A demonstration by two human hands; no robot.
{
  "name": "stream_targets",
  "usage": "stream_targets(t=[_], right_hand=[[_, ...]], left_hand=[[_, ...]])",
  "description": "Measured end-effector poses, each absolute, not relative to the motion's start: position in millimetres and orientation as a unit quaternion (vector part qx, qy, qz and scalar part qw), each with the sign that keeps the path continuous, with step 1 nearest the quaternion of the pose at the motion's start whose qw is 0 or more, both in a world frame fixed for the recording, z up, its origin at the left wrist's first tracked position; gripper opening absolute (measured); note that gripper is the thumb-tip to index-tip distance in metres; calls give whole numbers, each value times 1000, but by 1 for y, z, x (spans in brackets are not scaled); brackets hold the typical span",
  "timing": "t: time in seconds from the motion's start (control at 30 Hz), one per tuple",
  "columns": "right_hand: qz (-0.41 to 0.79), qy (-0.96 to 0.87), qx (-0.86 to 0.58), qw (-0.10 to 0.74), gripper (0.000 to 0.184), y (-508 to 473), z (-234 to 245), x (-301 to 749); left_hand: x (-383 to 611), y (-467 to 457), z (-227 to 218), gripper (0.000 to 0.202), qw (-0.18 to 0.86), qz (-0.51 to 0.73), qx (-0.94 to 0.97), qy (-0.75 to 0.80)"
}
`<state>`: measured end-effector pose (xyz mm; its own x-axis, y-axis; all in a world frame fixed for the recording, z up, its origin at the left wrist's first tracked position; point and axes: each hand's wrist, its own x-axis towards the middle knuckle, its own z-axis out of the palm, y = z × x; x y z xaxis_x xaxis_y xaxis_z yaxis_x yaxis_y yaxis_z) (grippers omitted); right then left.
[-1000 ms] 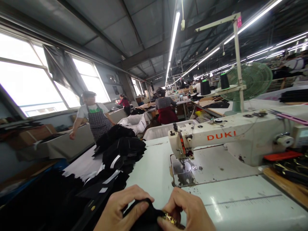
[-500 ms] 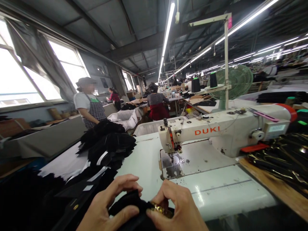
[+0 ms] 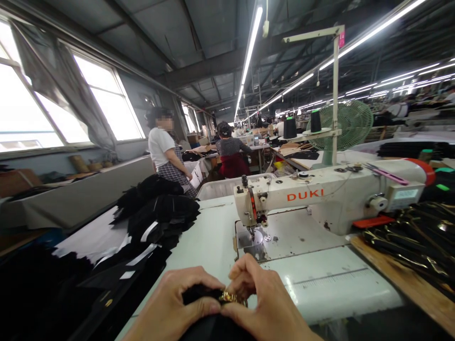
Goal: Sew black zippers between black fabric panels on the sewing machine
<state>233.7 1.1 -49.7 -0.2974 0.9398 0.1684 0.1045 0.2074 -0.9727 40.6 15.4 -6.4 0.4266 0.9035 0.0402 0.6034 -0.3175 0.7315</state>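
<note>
While both hands meet at the near table edge, the left hand (image 3: 177,308) clamps the black fabric piece (image 3: 199,296) and the right hand (image 3: 263,303) pinches its gold metal trim (image 3: 231,298), so aligning comes before feeding the sewing machine (image 3: 320,199).

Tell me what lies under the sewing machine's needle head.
Under the sewing machine head sits a bare metal needle plate; no fabric there. The needle tip is too small to make out.
</note>
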Motion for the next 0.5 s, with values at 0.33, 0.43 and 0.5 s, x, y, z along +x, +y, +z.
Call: stream_targets(t=[0.33, 0.43, 0.5], right_hand=[[491, -637, -407, 433, 23, 2, -47, 235], [484, -636, -419, 431, 15, 0, -46, 235], [473, -639, -422, 436, 12, -2, -45, 235]], left_hand=[[40, 16, -13, 17, 339, 254, 770, 476], [40, 15, -17, 22, 325, 265, 777, 469], [40, 13, -19, 22, 317, 270, 780, 467]])
